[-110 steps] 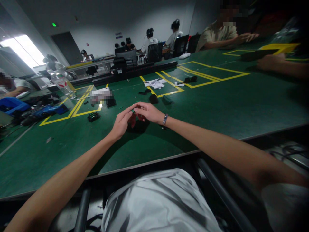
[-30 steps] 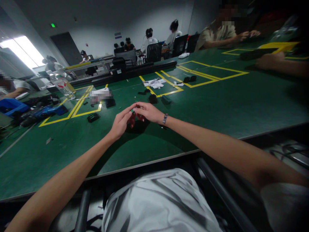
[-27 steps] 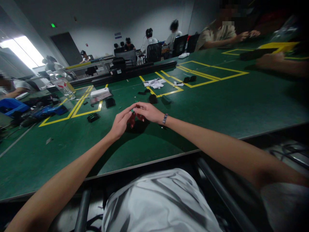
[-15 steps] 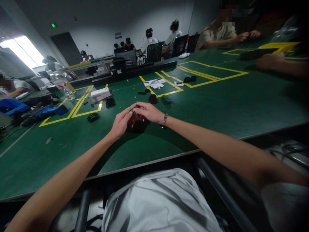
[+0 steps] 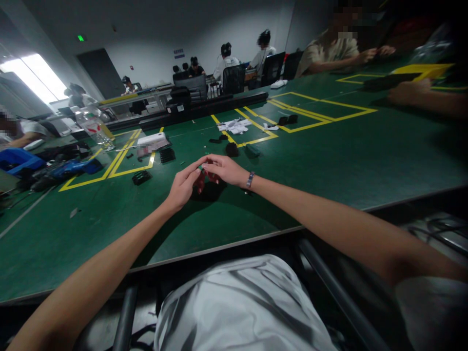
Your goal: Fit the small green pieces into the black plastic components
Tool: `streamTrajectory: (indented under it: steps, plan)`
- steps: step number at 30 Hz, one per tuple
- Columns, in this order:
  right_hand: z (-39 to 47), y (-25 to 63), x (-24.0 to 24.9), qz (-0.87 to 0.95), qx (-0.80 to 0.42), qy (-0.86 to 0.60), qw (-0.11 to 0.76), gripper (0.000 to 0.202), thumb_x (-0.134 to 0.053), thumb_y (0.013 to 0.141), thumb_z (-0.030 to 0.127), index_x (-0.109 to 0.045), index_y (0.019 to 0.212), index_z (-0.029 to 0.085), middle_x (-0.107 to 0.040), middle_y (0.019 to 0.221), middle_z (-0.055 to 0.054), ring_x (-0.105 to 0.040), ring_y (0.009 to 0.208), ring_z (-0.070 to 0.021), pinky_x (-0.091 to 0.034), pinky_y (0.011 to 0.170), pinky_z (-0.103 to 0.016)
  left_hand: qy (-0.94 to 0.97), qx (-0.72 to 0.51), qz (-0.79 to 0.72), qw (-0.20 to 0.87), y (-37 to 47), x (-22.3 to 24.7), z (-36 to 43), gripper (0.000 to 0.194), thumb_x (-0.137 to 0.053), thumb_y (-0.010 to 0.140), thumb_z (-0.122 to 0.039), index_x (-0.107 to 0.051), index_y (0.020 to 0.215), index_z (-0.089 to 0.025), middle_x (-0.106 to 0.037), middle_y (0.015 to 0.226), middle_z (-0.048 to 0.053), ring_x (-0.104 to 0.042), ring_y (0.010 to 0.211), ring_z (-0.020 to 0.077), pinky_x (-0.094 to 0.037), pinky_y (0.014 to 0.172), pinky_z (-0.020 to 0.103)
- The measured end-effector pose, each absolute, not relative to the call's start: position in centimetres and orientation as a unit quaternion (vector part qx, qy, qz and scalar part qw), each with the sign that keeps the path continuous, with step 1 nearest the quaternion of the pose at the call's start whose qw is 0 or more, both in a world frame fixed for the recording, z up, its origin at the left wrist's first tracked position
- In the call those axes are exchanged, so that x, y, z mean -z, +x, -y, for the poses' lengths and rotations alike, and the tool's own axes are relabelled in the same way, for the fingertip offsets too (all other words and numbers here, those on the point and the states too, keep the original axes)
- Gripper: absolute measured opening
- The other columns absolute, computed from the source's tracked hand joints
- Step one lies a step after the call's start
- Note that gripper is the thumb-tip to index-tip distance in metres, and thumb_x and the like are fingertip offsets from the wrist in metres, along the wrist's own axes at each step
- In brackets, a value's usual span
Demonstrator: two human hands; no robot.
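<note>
My left hand (image 5: 183, 186) and my right hand (image 5: 224, 169) meet at the fingertips above the green table (image 5: 234, 209). Both are closed in a pinch. Between the fingertips shows a tiny bit of green, too small to make out. A wristband (image 5: 250, 179) is on my right wrist. Just beyond my right hand lie a black part (image 5: 231, 149) and a dark green part (image 5: 252, 151). Left of my left hand is a black part with green pieces in it (image 5: 141, 177), and behind that a black ribbed block (image 5: 167, 155).
White scraps (image 5: 236, 126) lie inside yellow tape outlines. A clear bottle (image 5: 95, 129) and a blue tool (image 5: 78, 166) are at the left. A white case (image 5: 151, 141) stands mid-left. Another person's forearm (image 5: 427, 97) rests at the right; people sit farther back.
</note>
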State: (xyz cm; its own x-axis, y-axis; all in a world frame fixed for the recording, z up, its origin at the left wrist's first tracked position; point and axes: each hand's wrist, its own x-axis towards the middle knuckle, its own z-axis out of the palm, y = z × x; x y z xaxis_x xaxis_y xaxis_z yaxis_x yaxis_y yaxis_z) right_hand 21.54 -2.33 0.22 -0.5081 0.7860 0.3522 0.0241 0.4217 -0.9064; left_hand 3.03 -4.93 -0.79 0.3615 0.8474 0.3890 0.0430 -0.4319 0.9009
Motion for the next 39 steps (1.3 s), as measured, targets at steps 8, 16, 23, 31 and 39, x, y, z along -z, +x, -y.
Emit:
streamTrajectory:
  steps: [8, 16, 23, 31, 39]
  plan:
    - [2.31, 21.49, -0.26, 0.732, -0.468, -0.272, 0.413, 0.015, -0.054, 0.096, 0.03, -0.057, 0.102, 0.016, -0.056, 0.07, 0.002, -0.053, 0.056, -0.0098, -0.044, 0.047, -0.019, 0.714, -0.467, -0.312, 0.418, 3.01, 0.74, 4.96, 0.048, -0.05, 0.096, -0.04, -0.057, 0.137, -0.019, -0.06, 0.069, 0.003, -0.054, 0.055, 0.0117, -0.049, 0.05, 0.024]
    - [2.31, 21.49, -0.35, 0.73, -0.474, -0.276, 0.408, 0.015, -0.055, 0.096, 0.03, -0.057, 0.1, 0.016, -0.057, 0.071, 0.001, -0.055, 0.057, -0.0107, -0.044, 0.047, -0.02, 0.71, -0.468, -0.316, 0.422, 3.09, 0.64, 5.09, 0.049, -0.051, 0.095, -0.043, -0.057, 0.138, -0.02, -0.062, 0.075, 0.004, -0.056, 0.059, 0.0121, -0.049, 0.049, 0.023]
    - [2.22, 21.55, -0.33, 0.719, -0.494, -0.27, 0.407, 0.016, -0.055, 0.096, 0.031, -0.057, 0.1, 0.016, -0.058, 0.071, 0.0, -0.056, 0.059, -0.0109, -0.046, 0.048, -0.02, 0.708, -0.468, -0.321, 0.42, 3.14, 0.61, 5.14, 0.049, -0.051, 0.095, -0.043, -0.056, 0.138, -0.021, -0.062, 0.076, 0.004, -0.056, 0.058, 0.0115, -0.049, 0.049, 0.023]
    - [2.3, 21.58, -0.54, 0.714, -0.503, -0.267, 0.406, 0.015, -0.055, 0.095, 0.03, -0.057, 0.098, 0.015, -0.058, 0.071, 0.0, -0.055, 0.058, -0.0107, -0.046, 0.048, -0.02, 0.721, -0.463, -0.32, 0.405, 3.08, 0.67, 5.06, 0.048, -0.049, 0.097, -0.042, -0.056, 0.139, -0.02, -0.061, 0.075, 0.004, -0.055, 0.058, 0.011, -0.048, 0.049, 0.021]
    - [2.43, 21.56, -0.67, 0.71, -0.509, -0.266, 0.407, 0.013, -0.055, 0.094, 0.027, -0.058, 0.099, 0.015, -0.057, 0.073, 0.0, -0.056, 0.059, -0.0106, -0.046, 0.047, -0.02, 0.73, -0.454, -0.318, 0.4, 2.99, 0.59, 5.16, 0.05, -0.048, 0.097, -0.042, -0.053, 0.141, -0.019, -0.06, 0.074, 0.004, -0.055, 0.059, 0.0113, -0.048, 0.049, 0.021]
